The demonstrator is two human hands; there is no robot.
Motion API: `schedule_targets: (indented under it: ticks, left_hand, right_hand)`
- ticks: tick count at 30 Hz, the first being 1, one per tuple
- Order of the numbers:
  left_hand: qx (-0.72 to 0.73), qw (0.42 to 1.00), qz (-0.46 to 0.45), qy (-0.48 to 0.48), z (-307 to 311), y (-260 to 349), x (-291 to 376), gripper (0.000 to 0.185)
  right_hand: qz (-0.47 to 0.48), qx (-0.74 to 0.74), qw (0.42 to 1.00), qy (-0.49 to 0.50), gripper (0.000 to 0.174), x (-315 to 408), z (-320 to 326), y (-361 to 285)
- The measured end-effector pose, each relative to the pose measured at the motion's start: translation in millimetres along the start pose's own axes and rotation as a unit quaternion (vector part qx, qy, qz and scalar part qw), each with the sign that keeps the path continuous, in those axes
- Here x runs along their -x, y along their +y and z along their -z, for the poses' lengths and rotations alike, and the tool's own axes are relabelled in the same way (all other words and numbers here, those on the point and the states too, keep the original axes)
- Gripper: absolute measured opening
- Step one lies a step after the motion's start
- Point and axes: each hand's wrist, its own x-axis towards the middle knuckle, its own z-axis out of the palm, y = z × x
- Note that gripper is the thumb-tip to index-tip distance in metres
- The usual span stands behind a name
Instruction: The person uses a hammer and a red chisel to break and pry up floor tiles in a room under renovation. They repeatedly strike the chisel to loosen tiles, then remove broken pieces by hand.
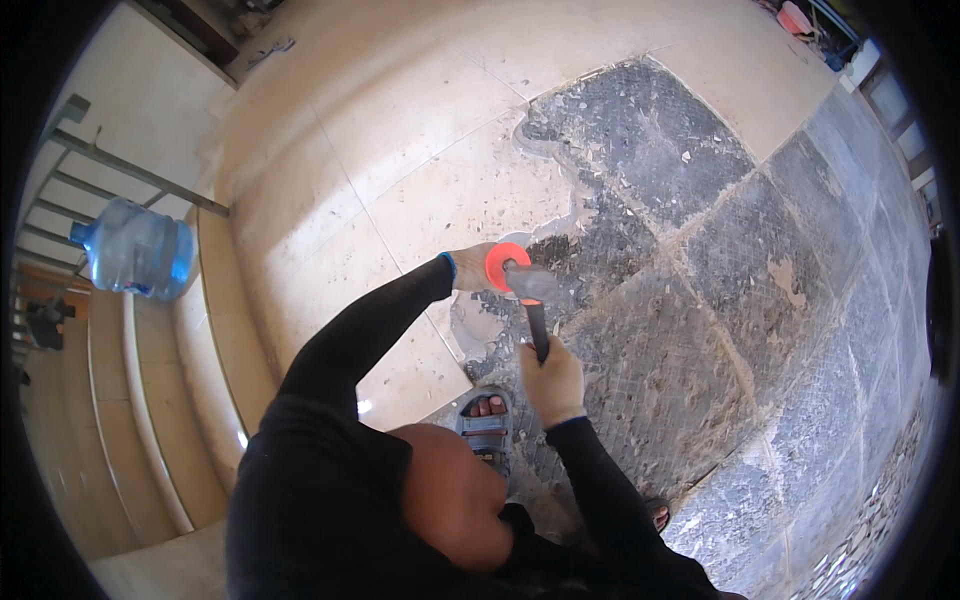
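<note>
My left hand (472, 268), in a pale work glove, is closed around a chisel below its round orange hand guard (498, 253); the guard covers the fingers and the blade is hidden. In my gloved right hand (553, 381) is the black handle (537, 330) of a hammer. Its metal head (534, 283) is over the right side of the guard, at the chisel's top; whether they touch I cannot tell. Around the tools runs the jagged broken edge of a beige floor tile (450, 187). Beyond that edge lies dark, rough exposed mortar bed (637, 330).
My sandalled foot (486, 420) stands close below the tools. Steps (217, 352) descend at left, with a large blue water bottle (142, 247) beside a metal railing (135, 169). Tile rubble (874, 532) lies at lower right. Small chips are scattered over the floor.
</note>
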Motion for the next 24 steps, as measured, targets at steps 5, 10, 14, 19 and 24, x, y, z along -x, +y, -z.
schedule_targets:
  ticks: [5, 10, 14, 19, 24]
  left_hand:
    - [-0.045, 0.999, 0.018, 0.007, 3.8, -2.3, 0.6, 0.055]
    - [-0.102, 0.994, -0.015, 0.042, 1.2, -6.0, 5.0, 0.061]
    - [-0.093, 0.995, -0.015, 0.033, -1.3, 0.6, 4.8, 0.057]
    - [-0.092, 0.993, -0.07, 0.037, -4.9, 9.0, -0.8, 0.056]
    - [-0.11, 0.993, -0.01, 0.031, -5.1, 7.8, 0.6, 0.059]
  right_hand:
    - [-0.074, -0.095, 0.993, 0.017, 0.027, -4.4, 59.4, -33.5]
    - [0.027, -0.361, 0.902, 0.237, 0.006, -11.4, 117.3, -96.4]
    - [0.087, -0.506, 0.817, 0.262, 0.017, -17.9, 59.6, -60.5]
    - [-0.085, -0.039, 0.995, -0.042, 0.029, -4.2, 6.5, 11.0]
    - [-0.085, -0.238, 0.964, 0.078, 0.015, -5.6, 85.8, -39.8]
